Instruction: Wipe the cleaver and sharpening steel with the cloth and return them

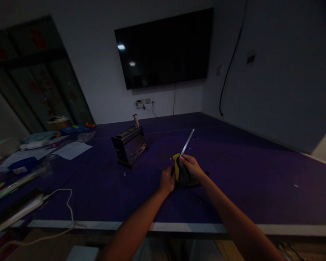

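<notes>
A black and yellow object (177, 168), whose kind I cannot make out, lies low over the purple table in front of me. My left hand (167, 180) grips its left side, with the fingers partly hidden behind it. On the other side my right hand (191, 166) is closed, thumb and fingers pinched at the base of a narrow silvery strip (188, 142). The strip points up and away from me, above the yellow part. Its lower end is hidden by the right fingers. Both hands are close together.
Left of my hands stands a dark box-shaped thing (129, 146) with a light piece sticking up. Papers (73, 150), a blue item (23, 166) and a white power strip (29, 206) with a cable lie farther left. White scraps dot the purple table (247, 174).
</notes>
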`<action>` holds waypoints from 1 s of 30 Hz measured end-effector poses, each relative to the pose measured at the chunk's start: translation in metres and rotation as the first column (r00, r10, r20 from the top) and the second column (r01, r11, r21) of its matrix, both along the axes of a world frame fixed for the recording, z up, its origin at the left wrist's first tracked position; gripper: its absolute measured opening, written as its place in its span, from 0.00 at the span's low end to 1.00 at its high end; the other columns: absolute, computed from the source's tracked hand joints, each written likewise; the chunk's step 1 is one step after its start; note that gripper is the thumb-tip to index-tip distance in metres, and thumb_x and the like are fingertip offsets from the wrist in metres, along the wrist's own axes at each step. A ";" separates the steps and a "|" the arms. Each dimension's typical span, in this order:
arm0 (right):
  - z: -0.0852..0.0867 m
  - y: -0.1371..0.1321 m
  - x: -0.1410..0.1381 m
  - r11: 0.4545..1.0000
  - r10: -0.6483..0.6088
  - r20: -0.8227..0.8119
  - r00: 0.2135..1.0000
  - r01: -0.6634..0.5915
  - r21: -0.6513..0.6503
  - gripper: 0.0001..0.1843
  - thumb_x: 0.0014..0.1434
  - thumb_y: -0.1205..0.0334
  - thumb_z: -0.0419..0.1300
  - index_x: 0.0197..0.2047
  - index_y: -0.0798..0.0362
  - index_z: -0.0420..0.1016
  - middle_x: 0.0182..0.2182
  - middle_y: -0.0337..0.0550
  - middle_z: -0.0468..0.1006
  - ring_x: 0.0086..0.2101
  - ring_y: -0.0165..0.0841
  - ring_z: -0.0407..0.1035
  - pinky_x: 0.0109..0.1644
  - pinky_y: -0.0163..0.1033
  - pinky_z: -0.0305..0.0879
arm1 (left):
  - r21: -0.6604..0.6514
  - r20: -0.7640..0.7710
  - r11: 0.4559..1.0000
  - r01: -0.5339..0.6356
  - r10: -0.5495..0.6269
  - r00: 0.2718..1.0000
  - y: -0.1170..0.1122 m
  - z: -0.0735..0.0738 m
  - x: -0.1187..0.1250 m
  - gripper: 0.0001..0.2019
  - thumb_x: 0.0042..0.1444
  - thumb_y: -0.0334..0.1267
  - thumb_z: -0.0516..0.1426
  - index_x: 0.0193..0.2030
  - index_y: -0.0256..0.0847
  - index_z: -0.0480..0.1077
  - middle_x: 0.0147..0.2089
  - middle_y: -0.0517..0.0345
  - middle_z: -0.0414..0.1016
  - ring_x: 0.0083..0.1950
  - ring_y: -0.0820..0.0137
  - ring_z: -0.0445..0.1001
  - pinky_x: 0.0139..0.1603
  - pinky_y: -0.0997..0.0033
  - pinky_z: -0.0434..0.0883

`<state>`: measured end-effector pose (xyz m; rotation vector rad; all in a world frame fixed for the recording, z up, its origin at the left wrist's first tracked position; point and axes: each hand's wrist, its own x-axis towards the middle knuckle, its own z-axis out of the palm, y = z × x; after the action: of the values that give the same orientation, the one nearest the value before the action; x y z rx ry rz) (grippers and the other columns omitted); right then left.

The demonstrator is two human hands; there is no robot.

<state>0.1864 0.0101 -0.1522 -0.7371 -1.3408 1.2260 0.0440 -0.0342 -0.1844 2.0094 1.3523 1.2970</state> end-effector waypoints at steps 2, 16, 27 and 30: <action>0.003 0.000 0.003 0.999 -0.015 -0.055 0.998 0.012 -0.044 0.18 0.43 0.45 0.65 0.30 0.52 0.74 0.21 0.35 0.73 0.22 0.30 0.65 0.28 0.35 0.61 | -0.005 -0.023 1.000 0.000 0.000 1.000 0.000 0.001 0.000 0.13 0.58 0.42 0.48 0.38 0.38 0.69 0.35 0.53 0.75 0.35 0.68 0.72 0.37 0.72 0.65; -0.004 0.017 0.033 0.958 -0.287 -0.078 0.955 0.286 -0.027 0.22 0.39 0.41 0.65 0.22 0.52 0.69 0.15 0.33 0.67 0.18 0.27 0.58 0.21 0.33 0.52 | 0.185 -0.003 0.928 -0.323 0.329 0.944 -0.014 0.021 -0.019 0.18 0.59 0.49 0.46 0.39 0.38 0.69 0.32 0.51 0.74 0.34 0.68 0.72 0.37 0.71 0.65; -0.005 0.021 0.033 0.959 -0.285 -0.114 0.952 0.283 -0.029 0.21 0.40 0.42 0.64 0.24 0.52 0.70 0.17 0.34 0.68 0.19 0.29 0.60 0.22 0.33 0.54 | 0.315 -0.532 0.561 -0.766 0.772 0.347 -0.035 0.180 -0.163 0.21 0.57 0.50 0.47 0.48 0.42 0.71 0.37 0.44 0.76 0.38 0.55 0.73 0.33 0.66 0.63; -0.005 0.020 0.031 0.964 -0.266 -0.145 0.953 0.260 -0.056 0.20 0.40 0.43 0.65 0.25 0.51 0.70 0.18 0.34 0.68 0.20 0.29 0.60 0.22 0.33 0.55 | 0.344 -0.683 0.564 -0.751 0.699 0.212 -0.043 0.213 -0.193 0.19 0.56 0.47 0.48 0.48 0.42 0.72 0.41 0.42 0.75 0.40 0.53 0.72 0.34 0.64 0.64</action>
<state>0.2174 0.0300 -0.1567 -0.8038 -1.0604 1.0717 -0.1485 -0.0773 0.0287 1.9559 3.0221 0.5052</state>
